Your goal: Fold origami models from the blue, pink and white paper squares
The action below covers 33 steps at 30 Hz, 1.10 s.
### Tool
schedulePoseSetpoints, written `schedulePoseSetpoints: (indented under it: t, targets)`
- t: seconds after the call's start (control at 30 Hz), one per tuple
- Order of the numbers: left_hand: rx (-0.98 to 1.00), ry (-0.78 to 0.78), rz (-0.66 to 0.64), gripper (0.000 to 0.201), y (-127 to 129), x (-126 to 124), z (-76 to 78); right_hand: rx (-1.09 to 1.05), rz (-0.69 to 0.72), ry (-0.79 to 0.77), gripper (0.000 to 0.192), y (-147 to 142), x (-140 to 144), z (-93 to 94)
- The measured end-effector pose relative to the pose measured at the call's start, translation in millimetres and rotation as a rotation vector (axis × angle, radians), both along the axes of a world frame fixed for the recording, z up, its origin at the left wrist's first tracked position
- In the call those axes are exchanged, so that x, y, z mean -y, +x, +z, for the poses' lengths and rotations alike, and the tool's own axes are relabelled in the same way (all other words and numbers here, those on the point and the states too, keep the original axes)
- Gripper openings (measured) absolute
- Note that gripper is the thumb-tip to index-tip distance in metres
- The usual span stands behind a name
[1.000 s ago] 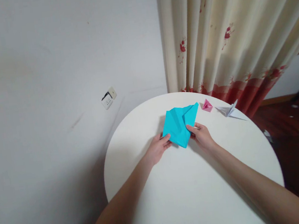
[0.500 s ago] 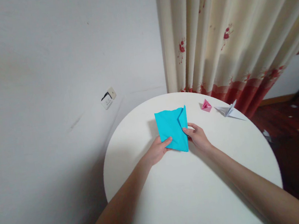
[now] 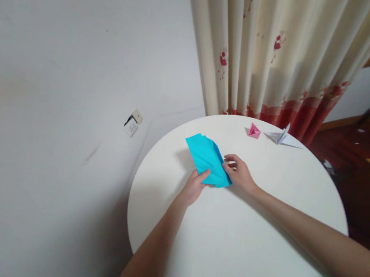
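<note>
1. Head view: your left hand point(image 3: 193, 188) and right hand point(image 3: 238, 173) pinch the near end of the folded turquoise paper sheet point(image 3: 207, 160), lying at the round white table's point(image 3: 251, 238) 12 o'clock side.
2. You seem mid-fold; next, align the edges and press the crease.
3. A small pink paper figure point(image 3: 253, 131) and white paper crane point(image 3: 282, 137) sit at 2 o'clock.

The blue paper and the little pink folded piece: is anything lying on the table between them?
No. In the head view, only bare white table separates the blue paper from the pink folded piece; the right hand sits nearer.
</note>
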<state>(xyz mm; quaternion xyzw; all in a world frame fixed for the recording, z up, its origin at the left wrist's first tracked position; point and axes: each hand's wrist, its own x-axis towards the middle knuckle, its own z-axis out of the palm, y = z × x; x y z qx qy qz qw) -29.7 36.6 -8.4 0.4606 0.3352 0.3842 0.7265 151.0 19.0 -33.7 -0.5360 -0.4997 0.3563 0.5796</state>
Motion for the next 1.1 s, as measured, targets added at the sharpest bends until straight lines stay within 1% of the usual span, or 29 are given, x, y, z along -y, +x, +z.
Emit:
schedulePoseSetpoints:
  t: [0.13,0.2,0.3,0.4,0.47,0.63,0.8,0.9,1.0,1.1]
  targets:
    - [0.035,-0.021,0.002,0.049,1,1,1.5,0.170,-0.101,0.151,0.031,5,3,6.3]
    - [0.060,-0.028,0.003,0.048,1,2,2.9,0.244,-0.132,0.192,0.027,8,2,7.7]
    - [0.091,-0.029,-0.006,0.045,2,4,4.8,0.316,-0.144,0.201,0.020,12,0,6.9]
    - [0.106,-0.027,-0.015,0.042,2,5,5.6,0.347,-0.134,0.185,0.021,14,-2,5.0]
    - [0.113,-0.030,-0.013,0.043,1,5,5.2,0.321,-0.117,0.168,0.023,14,-2,4.7]
    - [0.143,-0.038,-0.024,0.045,0,5,2.1,0.163,-0.070,0.132,0.024,14,-3,6.3]
    - [0.145,-0.052,-0.027,0.043,-1,4,0.7,0.113,0.011,0.089,0.030,15,-7,4.7]
    - [0.150,-0.056,-0.035,0.043,-1,5,1.5,0.051,0.032,0.061,0.026,16,-10,2.5]
    - [0.164,-0.058,-0.040,0.043,0,5,2.2,-0.065,0.022,0.032,0.018,16,-13,1.2]
    - [0.168,-0.069,-0.037,0.043,-1,5,2.4,-0.181,0.038,-0.015,0.020,17,-14,2.4]
